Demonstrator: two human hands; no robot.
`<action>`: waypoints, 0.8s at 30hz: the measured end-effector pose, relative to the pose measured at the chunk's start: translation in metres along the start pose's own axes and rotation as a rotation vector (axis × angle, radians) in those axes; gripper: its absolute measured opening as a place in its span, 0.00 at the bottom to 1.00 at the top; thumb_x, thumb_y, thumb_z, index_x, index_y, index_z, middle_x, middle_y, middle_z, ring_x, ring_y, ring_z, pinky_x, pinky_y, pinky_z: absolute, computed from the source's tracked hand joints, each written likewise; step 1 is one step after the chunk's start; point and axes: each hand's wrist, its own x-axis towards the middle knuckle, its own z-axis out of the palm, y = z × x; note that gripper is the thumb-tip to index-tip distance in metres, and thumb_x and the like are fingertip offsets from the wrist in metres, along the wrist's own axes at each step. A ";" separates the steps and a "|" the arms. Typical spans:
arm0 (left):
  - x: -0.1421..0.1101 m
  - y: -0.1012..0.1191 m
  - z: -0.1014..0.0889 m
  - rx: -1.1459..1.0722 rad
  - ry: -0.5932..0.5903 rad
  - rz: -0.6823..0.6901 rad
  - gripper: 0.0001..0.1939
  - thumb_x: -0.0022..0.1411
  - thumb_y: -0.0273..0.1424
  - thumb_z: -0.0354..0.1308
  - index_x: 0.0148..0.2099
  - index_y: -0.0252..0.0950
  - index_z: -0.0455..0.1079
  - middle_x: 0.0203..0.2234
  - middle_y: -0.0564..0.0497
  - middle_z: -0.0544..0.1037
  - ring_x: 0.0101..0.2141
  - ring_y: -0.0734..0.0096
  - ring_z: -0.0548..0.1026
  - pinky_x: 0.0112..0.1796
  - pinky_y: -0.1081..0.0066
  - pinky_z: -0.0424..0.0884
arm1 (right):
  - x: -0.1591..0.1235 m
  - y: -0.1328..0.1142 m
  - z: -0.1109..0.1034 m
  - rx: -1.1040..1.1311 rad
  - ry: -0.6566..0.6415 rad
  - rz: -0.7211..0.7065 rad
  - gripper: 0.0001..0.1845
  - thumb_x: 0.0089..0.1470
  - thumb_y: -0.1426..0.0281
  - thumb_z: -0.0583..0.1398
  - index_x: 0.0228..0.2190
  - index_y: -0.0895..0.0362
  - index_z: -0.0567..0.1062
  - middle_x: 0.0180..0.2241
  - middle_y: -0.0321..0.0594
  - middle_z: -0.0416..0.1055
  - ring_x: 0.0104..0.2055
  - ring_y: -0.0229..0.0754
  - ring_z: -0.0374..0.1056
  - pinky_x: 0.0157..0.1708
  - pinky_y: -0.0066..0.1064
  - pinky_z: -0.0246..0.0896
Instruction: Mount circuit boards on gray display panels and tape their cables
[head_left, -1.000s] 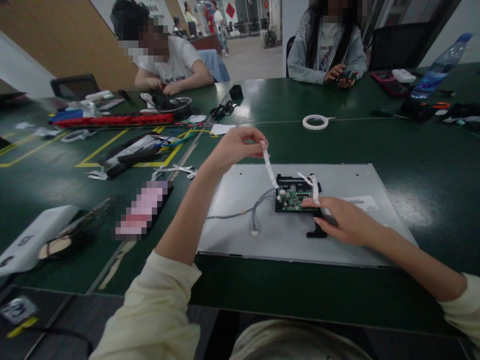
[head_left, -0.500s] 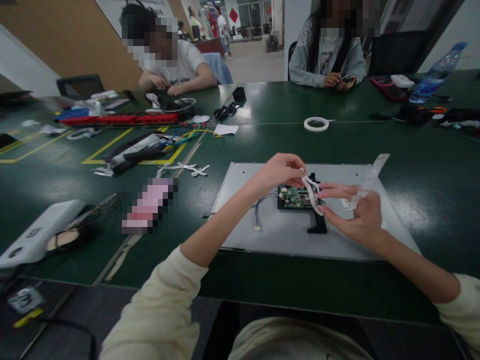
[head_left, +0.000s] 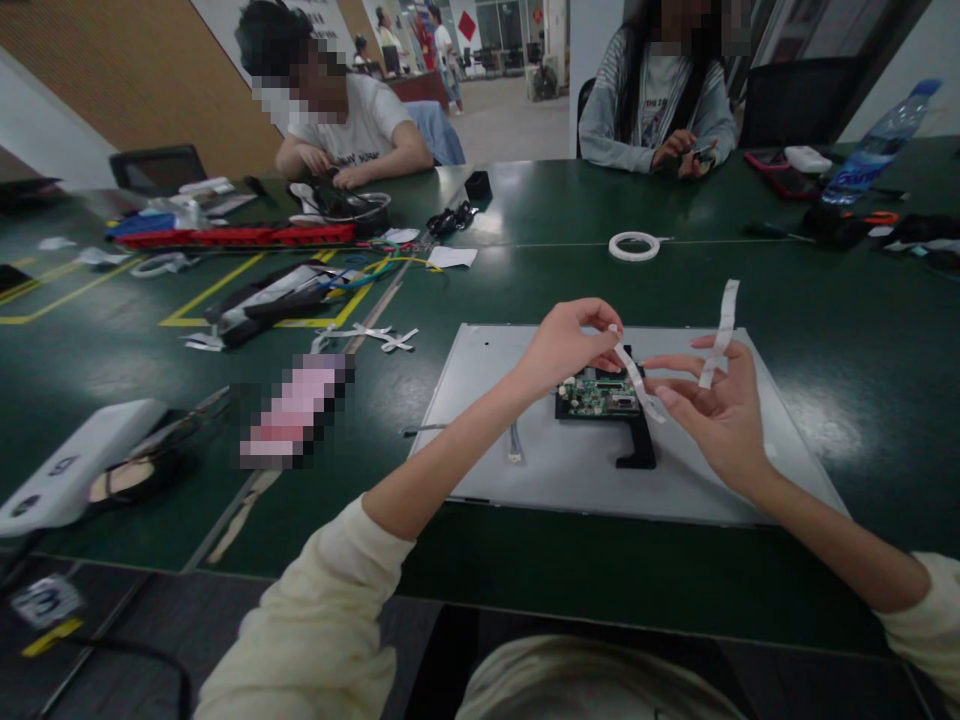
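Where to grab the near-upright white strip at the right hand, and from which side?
Probably best by the upper end of the near-upright white strip, coming from above, pinching across its flat faces: that end stands free, while the lower end lies against the right hand.

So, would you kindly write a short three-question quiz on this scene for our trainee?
1. True or false: the roll of white tape lies beyond the silver panel.
2. What does the left hand pinch? a) a bottle b) a white strip c) a cable
3. Fill the gap: a second white strip sticks up from the ____ hand.

Key: 1. True. 2. b. 3. The right hand.
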 end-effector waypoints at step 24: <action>-0.001 0.004 -0.023 0.132 -0.474 0.317 0.35 0.48 0.26 0.67 0.58 0.42 0.64 0.47 0.45 0.74 0.46 0.65 0.73 0.44 0.68 0.70 | 0.000 0.006 -0.005 -0.257 0.200 -0.084 0.23 0.49 0.71 0.64 0.45 0.54 0.62 0.32 0.34 0.74 0.34 0.38 0.73 0.37 0.34 0.72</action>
